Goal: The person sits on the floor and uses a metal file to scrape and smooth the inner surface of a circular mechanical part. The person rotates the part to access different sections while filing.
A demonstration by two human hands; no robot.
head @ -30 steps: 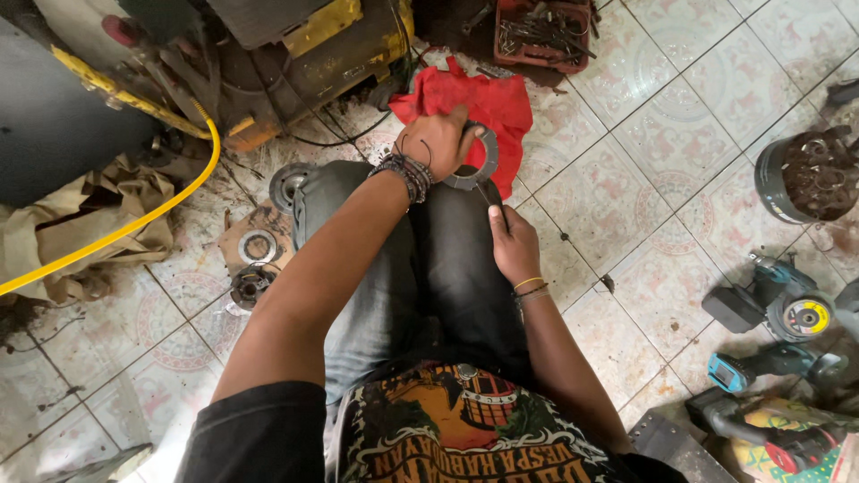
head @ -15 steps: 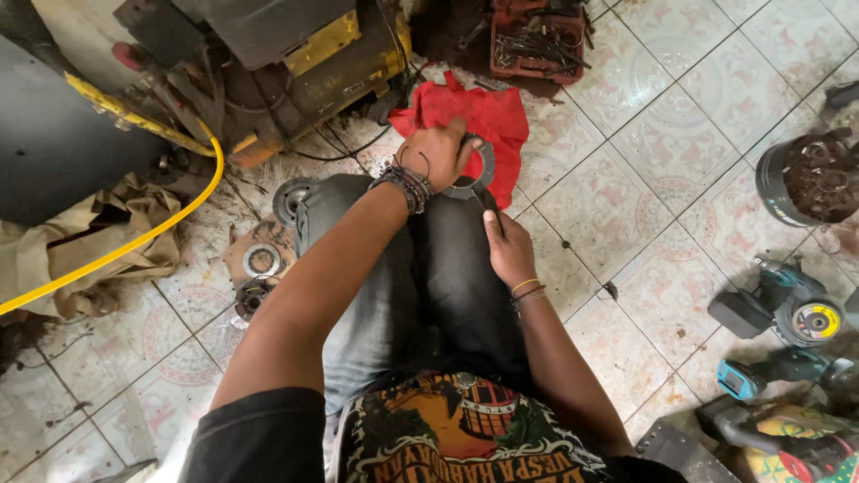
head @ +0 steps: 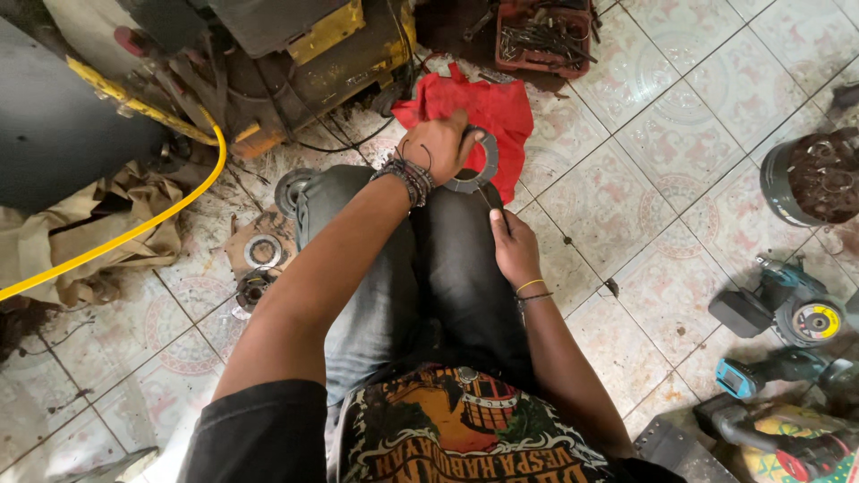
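Ring (head: 472, 170) gripped in left hand (head: 438, 148) | right hand (head: 514, 246) empty, resting on knee below

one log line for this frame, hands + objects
left hand: holds grey metal ring over red cloth | right hand: rests on knee, holds nothing visible | floor: tiled
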